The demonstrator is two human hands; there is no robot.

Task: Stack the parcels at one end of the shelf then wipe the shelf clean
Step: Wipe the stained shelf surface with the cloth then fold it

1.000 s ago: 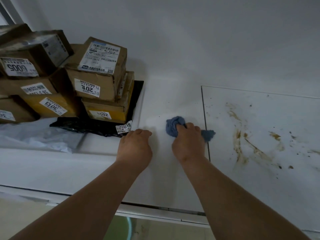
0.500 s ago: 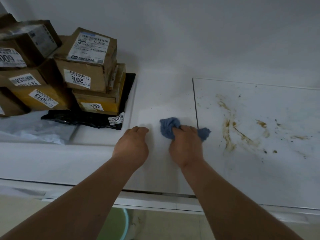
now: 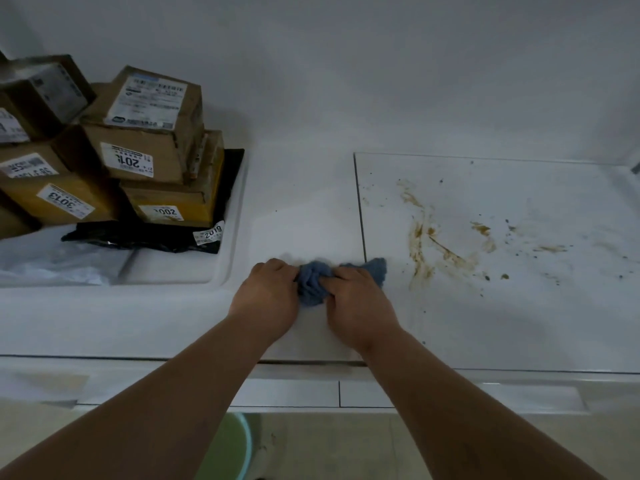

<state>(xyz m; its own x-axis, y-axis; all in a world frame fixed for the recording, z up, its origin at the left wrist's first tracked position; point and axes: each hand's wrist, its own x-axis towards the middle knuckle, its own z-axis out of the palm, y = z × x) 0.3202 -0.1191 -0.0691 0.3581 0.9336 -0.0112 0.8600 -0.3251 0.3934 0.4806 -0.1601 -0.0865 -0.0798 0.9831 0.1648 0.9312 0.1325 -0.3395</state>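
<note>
Parcels (image 3: 114, 150) are stacked at the 9 o'clock end of a white shelf (image 3: 301, 209); brown cardboard boxes are piled in layers, each marked with a white label and printed digits. The top box (image 3: 156, 112) is tilted and carries a large shipping label. The stack is seated on a black plastic mailer (image 3: 166, 233), and a grey plastic bag (image 3: 52, 261) lies at its 7 o'clock side. The pile is backed by a plain white wall (image 3: 346, 64).

The shelf surface is divided by a dark seam (image 3: 360, 206) running from 12 to 6 o'clock. The panel at 3 o'clock (image 3: 519, 323) is soiled with brown smears (image 3: 419, 237) and scattered dark specks. The portion between the seam and the parcels appears clean. Below the shelf front edge, a pale floor and part of a green bucket (image 3: 228, 448) are visible at 6 o'clock.

A blue cloth (image 3: 313, 282) is bunched on the shelf just at the 9 o'clock side of the seam, with one corner extended across it toward the smears. The cloth is gripped by the right hand (image 3: 356, 303), fingers curled into the fabric. The left hand (image 3: 266, 296) is set against the cloth's 9 o'clock side with fingers curled; whether fabric is actually pinched by it cannot be told
</note>
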